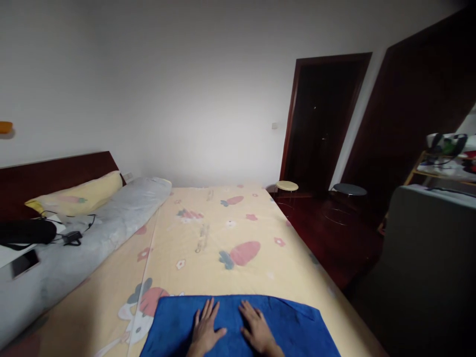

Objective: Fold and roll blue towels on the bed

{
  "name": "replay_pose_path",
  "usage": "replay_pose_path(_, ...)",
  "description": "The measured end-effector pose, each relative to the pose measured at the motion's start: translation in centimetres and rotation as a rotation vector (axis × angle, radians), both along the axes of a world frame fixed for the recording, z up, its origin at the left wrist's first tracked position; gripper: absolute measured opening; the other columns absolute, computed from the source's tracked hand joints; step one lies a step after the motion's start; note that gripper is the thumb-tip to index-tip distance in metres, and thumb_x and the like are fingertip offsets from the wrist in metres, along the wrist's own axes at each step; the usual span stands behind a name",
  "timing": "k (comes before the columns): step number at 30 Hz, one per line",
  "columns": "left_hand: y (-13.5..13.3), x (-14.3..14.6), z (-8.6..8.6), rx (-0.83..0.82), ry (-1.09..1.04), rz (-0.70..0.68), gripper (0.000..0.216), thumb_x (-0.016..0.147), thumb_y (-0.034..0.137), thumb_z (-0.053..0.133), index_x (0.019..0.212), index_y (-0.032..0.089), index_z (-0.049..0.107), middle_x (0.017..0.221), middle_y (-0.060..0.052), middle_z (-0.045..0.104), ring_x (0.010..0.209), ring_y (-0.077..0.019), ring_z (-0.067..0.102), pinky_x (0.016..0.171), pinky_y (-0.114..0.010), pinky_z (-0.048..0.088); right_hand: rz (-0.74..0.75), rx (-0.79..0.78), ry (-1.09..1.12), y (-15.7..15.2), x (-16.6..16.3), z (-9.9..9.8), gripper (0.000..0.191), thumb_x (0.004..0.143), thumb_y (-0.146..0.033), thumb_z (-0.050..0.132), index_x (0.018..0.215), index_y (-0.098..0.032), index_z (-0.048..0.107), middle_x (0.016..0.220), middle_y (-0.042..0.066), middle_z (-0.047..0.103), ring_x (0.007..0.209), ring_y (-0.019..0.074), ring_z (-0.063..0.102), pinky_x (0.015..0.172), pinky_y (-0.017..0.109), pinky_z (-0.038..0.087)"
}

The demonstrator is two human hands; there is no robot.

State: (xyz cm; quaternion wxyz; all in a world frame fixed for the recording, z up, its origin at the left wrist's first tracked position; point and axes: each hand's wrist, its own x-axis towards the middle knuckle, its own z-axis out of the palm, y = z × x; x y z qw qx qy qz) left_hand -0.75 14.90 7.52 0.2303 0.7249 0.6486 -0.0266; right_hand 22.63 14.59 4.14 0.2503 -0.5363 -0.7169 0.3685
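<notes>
A blue cloth point(297, 325) lies spread on the near end of the bed, its lower part cut off by the frame. My left hand point(206, 328) rests flat on it, fingers stretched forward and thumb out to the side. Just to the right, my right hand point(256, 325) also lies palm down on the fabric with its fingers apart. Neither hand holds anything. Beneath the cloth is a yellow bedsheet point(211, 233) printed with carrots and flowers. Near its right far corner the cloth shows a fold line.
A grey quilt point(122, 223) and a yellow pillow point(89, 191) lie along the headboard, with a phone point(25, 263) and a black adapter point(72, 238) nearby. Two round stools point(286, 186) point(349, 189) stand by the dark door point(325, 124). A dark panel point(424, 267) stands at right.
</notes>
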Motion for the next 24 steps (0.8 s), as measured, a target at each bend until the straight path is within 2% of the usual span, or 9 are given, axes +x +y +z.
replay_pose_path(3, 0.8, -6.2, 0.8, 0.021, 0.072, 0.166, 0.081, 0.075, 0.051, 0.044, 0.15, 0.031, 0.019, 0.163, 0.001, 0.009, 0.15, -0.0221, 0.007, 0.118, -0.055, 0.008, -0.327, 0.052, 0.062, 0.8, 8.8, -0.6, 0.054, 0.069, -0.052, 0.064, 0.12, -0.034, 0.065, 0.144, 0.007, 0.048, 0.14, 0.0315, 0.035, 0.117, 0.056, 0.014)
replay_pose_path(6, 1.4, -12.1, 0.4, 0.015, 0.153, 0.307, 0.085, 0.076, 0.059, 0.041, 0.151, 0.027, 0.016, 0.163, -0.002, 0.008, 0.15, -0.0248, 0.007, 0.116, -0.058, 0.014, -0.609, 0.069, 0.098, 1.0, 17.6, -1.7, 0.056, 0.055, -0.054, 0.072, 0.106, -0.033, 0.071, 0.136, 0.008, 0.058, 0.138, 0.0348, 0.038, 0.117, 0.058, 0.01)
replay_pose_path(9, 2.0, -15.4, -0.9, 0.003, 0.245, 0.369, 0.085, 0.077, 0.062, 0.038, 0.151, 0.026, 0.016, 0.163, -0.004, 0.009, 0.15, -0.0273, 0.009, 0.114, -0.061, 0.019, -0.725, 0.011, -0.102, 0.7, 23.1, -2.7, 0.057, 0.058, -0.052, 0.064, 0.109, -0.028, 0.071, 0.138, 0.012, 0.057, 0.14, 0.0352, 0.033, 0.117, 0.06, 0.01)
replay_pose_path(11, 2.3, -16.1, -1.4, -0.002, 0.289, 0.38, 0.084, 0.077, 0.059, 0.039, 0.151, 0.026, 0.017, 0.163, -0.004, 0.01, 0.15, -0.0285, 0.01, 0.112, -0.062, 0.021, -0.7, -0.062, -0.363, 0.4, 24.2, -3.2, 0.059, 0.068, -0.046, 0.055, 0.122, -0.024, 0.064, 0.144, 0.013, 0.05, 0.141, 0.0346, 0.031, 0.115, 0.062, 0.013)
replay_pose_path(14, 2.8, -15.5, -0.5, -0.02, 0.341, 0.384, 0.084, 0.077, 0.056, 0.044, 0.151, 0.026, 0.018, 0.163, -0.006, 0.012, 0.149, -0.0317, 0.014, 0.111, -0.063, 0.022, -0.652, -0.076, -0.763, 0.0, 22.7, -3.4, 0.062, 0.077, -0.03, 0.041, 0.137, -0.017, 0.05, 0.148, 0.015, 0.045, 0.14, 0.035, 0.035, 0.114, 0.061, 0.02)
replay_pose_path(17, 3.2, -13.6, 1.9, -0.059, 0.452, 0.371, 0.084, 0.075, 0.045, 0.051, 0.15, 0.022, 0.021, 0.162, -0.01, 0.017, 0.148, -0.0342, 0.017, 0.112, -0.064, 0.019, -0.699, 0.071, -0.974, 0.3, 18.8, -3.0, 0.063, 0.077, -0.018, 0.036, 0.138, -0.008, 0.046, 0.147, 0.02, 0.043, 0.139, 0.0371, 0.035, 0.114, 0.059, 0.02)
replay_pose_path(19, 3.2, -11.3, 3.0, 0.008, 0.479, 0.304, 0.081, 0.074, 0.028, 0.05, 0.15, 0.017, 0.023, 0.161, -0.012, 0.018, 0.149, -0.0314, 0.014, 0.115, -0.061, 0.015, -0.726, 0.17, -0.945, 0.7, 15.0, -2.3, 0.064, 0.077, -0.013, 0.031, 0.139, -0.006, 0.045, 0.15, 0.019, 0.039, 0.141, 0.035, 0.032, 0.115, 0.058, 0.019)
replay_pose_path(21, 2.9, -7.9, 2.9, 0.144, 0.38, 0.159, 0.081, 0.073, 0.016, 0.044, 0.15, 0.016, 0.021, 0.162, -0.007, 0.016, 0.15, -0.0249, 0.008, 0.12, -0.051, 0.011, -0.644, 0.218, -0.794, 1.0, 9.9, -1.4, 0.067, 0.077, -0.01, 0.025, 0.142, -0.01, 0.04, 0.152, 0.014, 0.036, 0.143, 0.0287, 0.029, 0.117, 0.053, 0.022)
replay_pose_path(24, 1.9, -1.7, 0.5, 0.222, 0.126, -0.035, 0.079, 0.076, 0.014, 0.035, 0.151, 0.022, 0.012, 0.162, 0.004, 0.007, 0.15, -0.0164, 0.0, 0.122, -0.041, 0.007, -0.245, 0.24, -0.463, 0.7, 1.2, -0.5, 0.068, 0.08, -0.009, 0.024, 0.147, -0.02, 0.032, 0.155, 0.005, 0.032, 0.145, 0.0205, 0.024, 0.117, 0.045, 0.025)
